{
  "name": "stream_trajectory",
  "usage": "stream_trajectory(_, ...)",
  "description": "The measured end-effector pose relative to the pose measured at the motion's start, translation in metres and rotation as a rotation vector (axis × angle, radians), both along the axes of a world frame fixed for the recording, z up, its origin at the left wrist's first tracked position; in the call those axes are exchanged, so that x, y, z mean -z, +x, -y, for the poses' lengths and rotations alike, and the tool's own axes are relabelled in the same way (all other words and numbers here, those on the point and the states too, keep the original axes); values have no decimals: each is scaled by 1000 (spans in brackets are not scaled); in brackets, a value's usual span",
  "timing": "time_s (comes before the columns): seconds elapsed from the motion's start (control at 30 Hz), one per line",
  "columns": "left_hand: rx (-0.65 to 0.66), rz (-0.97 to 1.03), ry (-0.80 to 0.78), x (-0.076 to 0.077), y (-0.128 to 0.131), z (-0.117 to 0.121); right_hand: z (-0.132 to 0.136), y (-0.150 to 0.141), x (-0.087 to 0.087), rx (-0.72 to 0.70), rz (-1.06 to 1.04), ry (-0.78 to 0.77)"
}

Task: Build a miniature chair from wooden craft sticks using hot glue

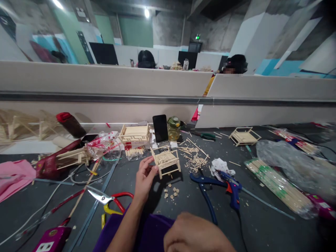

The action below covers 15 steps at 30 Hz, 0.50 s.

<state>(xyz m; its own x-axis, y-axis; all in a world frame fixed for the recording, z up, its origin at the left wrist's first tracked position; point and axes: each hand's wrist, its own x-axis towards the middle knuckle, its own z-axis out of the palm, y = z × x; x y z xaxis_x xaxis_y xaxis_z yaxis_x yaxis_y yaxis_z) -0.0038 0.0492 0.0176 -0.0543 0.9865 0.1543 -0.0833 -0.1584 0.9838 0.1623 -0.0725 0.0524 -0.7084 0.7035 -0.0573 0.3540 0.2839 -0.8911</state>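
Observation:
My left hand [145, 176] pinches the left side of a small bed-like frame [168, 161] built from thin wooden sticks, thumb in front and fingers behind. The frame is held just above the dark tabletop. My right hand [194, 232] is low in the view, close to my body, with its fingers curled; what they hold, if anything, is hidden. Several small wooden bits [172, 192] lie between my hands. Beyond the frame are short cut sticks [195, 159]. A blue hot glue gun [233, 190] and blue-handled pliers [203, 185] rest to the right.
Scissors [109, 201] with red and yellow handles lie left of my forearm. Behind stand a phone [160, 128], a green-lidded jar [174, 128] and another stick model [135, 134]. Right are a third model [244, 136] and bagged sticks [279, 185]. A partition [105, 80] closes the back.

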Motion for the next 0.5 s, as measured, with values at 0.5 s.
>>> stream_trajectory(0.5,-9,-37,22,1,0,-2,-46,23,-2,1060,192,452)
